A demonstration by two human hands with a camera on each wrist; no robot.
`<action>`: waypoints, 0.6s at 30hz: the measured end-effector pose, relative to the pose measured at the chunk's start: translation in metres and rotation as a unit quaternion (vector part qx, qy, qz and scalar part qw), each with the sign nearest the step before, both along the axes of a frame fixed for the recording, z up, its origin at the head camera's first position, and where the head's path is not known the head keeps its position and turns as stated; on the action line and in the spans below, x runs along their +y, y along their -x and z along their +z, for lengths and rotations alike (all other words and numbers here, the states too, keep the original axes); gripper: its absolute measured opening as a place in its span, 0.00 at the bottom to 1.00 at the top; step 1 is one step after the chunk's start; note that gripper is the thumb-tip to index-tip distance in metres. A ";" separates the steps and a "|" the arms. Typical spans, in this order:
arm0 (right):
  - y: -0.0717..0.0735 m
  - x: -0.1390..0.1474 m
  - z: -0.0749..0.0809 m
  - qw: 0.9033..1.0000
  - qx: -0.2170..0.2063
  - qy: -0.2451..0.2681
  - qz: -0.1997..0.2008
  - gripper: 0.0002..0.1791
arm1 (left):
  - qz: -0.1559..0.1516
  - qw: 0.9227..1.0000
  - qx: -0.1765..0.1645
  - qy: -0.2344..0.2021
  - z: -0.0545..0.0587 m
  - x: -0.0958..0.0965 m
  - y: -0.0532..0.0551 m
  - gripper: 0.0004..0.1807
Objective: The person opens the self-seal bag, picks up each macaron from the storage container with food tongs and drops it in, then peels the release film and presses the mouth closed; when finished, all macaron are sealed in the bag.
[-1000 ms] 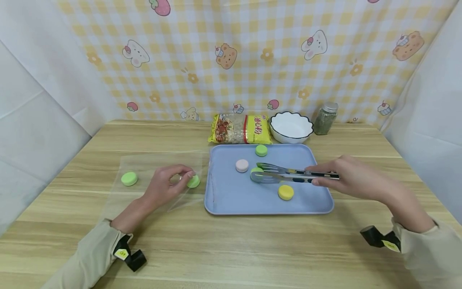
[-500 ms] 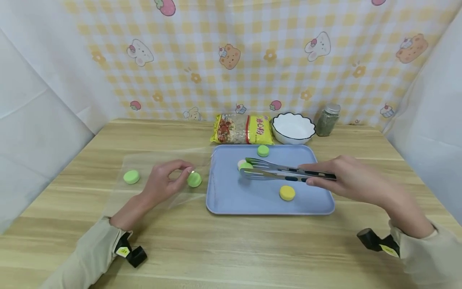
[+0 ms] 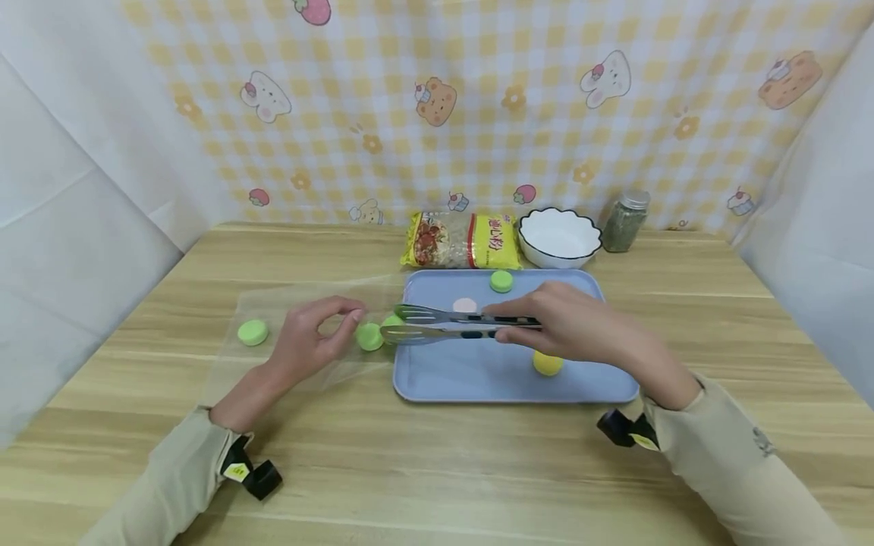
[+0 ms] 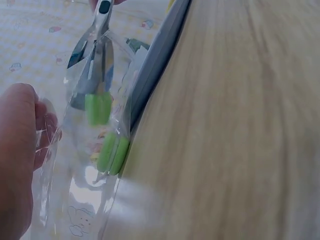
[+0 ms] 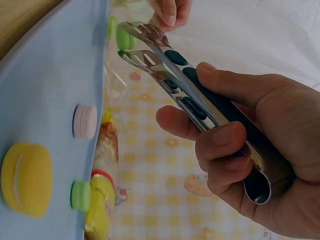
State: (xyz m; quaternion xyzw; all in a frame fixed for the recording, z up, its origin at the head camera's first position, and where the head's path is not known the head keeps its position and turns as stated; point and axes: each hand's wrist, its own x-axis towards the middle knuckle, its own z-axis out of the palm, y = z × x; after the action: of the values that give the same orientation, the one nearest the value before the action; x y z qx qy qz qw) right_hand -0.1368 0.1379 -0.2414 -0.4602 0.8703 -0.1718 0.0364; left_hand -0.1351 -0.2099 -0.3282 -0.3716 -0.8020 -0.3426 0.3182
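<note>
My left hand [image 3: 310, 330] pinches the edge of a clear plastic bag [image 3: 220, 371] lying on the table left of the tray. Two green macarons are in the bag, one [image 3: 253, 332] at its far left and another [image 3: 369, 337] beside the fingertips. My right hand [image 3: 570, 322] grips metal tongs [image 5: 175, 72], whose tips clasp a third green macaron [image 4: 98, 109]. In the left wrist view this macaron is at the bag's mouth, above the one lying inside [image 4: 113, 154]. On the blue tray [image 3: 471, 388] are a pale pink macaron [image 3: 465, 305], a yellow one [image 3: 548, 364] and a green one [image 3: 501, 280].
Behind the tray lie a yellow pasta packet [image 3: 460, 241], a white scalloped bowl [image 3: 560, 236] and a glass jar of dried herbs [image 3: 625, 221]. A checked cloth [image 3: 382, 91] hangs at the back of the wooden table [image 3: 382, 470].
My right hand has moved left across the tray, carrying the green macaron in the tongs from the tray's middle to the bag's mouth. My left hand stays at the bag.
</note>
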 end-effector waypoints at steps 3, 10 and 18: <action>0.002 -0.009 0.001 1.000 -0.001 0.002 0.005 0.19 | -0.005 1.000 0.003 -0.005 0.002 0.001 0.001 0.06; 0.007 -0.013 -0.002 1.000 -0.009 0.004 0.011 0.20 | -0.008 1.000 0.009 -0.006 0.003 0.000 0.002 0.06; 0.011 -0.015 -0.013 1.000 -0.027 -0.009 0.008 0.20 | -0.005 1.000 -0.004 -0.003 0.002 0.000 0.001 0.06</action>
State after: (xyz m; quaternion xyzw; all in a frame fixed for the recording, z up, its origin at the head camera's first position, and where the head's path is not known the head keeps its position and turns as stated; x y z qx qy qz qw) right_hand -0.1476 0.1229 -0.2541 -0.4620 0.8667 -0.1762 0.0657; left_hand -0.1359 -0.2101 -0.3267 -0.3733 -0.8004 -0.3483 0.3142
